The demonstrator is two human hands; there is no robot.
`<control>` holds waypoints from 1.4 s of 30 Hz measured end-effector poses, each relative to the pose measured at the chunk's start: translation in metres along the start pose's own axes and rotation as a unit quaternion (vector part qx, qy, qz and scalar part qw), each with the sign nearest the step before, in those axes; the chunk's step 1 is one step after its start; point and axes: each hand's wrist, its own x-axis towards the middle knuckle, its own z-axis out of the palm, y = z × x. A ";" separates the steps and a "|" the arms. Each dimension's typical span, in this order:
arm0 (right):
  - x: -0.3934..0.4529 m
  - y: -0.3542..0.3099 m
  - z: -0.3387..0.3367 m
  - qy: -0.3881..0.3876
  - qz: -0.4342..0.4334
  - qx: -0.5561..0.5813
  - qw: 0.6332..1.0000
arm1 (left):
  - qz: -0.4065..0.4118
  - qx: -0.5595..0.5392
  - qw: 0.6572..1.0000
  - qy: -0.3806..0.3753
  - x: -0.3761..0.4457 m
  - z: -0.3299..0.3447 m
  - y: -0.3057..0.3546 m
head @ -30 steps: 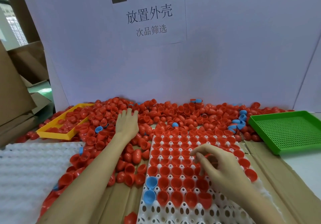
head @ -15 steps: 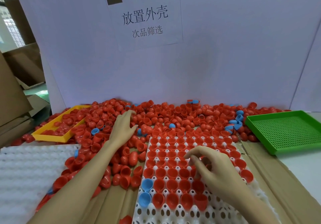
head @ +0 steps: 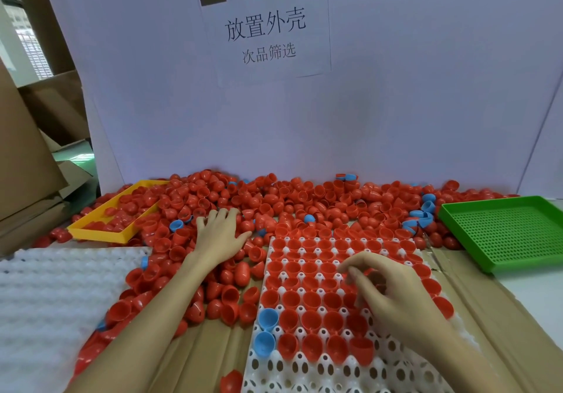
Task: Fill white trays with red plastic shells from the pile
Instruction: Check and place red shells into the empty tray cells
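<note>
A big pile of red plastic shells point(head: 304, 197) lies along the white back wall. In front of it is the white tray point(head: 304, 371), its far rows filled with red shells and two blue shells point(head: 267, 319) at its left edge. My left hand point(head: 219, 234) rests flat on the pile left of the tray, fingers spread. My right hand point(head: 393, 295) hovers over the tray's middle rows with fingers curled down, and a red shell point(head: 375, 277) shows between thumb and fingers. The cups under that hand are hidden.
A yellow tray point(head: 97, 234) half buried in shells sits at the left, a green perforated tray point(head: 502, 234) at the right. A white foam sheet point(head: 45, 301) covers the near left. Loose blue shells point(head: 426, 206) dot the pile. Brown cardboard boxes point(head: 27, 164) stand far left.
My left hand has slid a little nearer over the pile, with its fingers spread wider. My right hand stays over the same tray rows, its fingers shifting slightly.
</note>
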 end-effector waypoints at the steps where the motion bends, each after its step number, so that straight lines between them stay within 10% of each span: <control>1: 0.000 0.000 0.000 0.000 0.002 0.004 1.000 | 0.024 0.002 0.999 0.022 0.001 0.003 -0.002; 14: 0.000 -0.005 0.001 -0.007 0.005 0.127 0.992 | 0.215 -0.243 0.918 0.226 -0.081 -0.049 0.085; 42: -0.001 -0.012 -0.005 0.026 -0.034 0.188 0.981 | 0.154 -0.550 0.821 0.007 -0.133 -0.048 0.114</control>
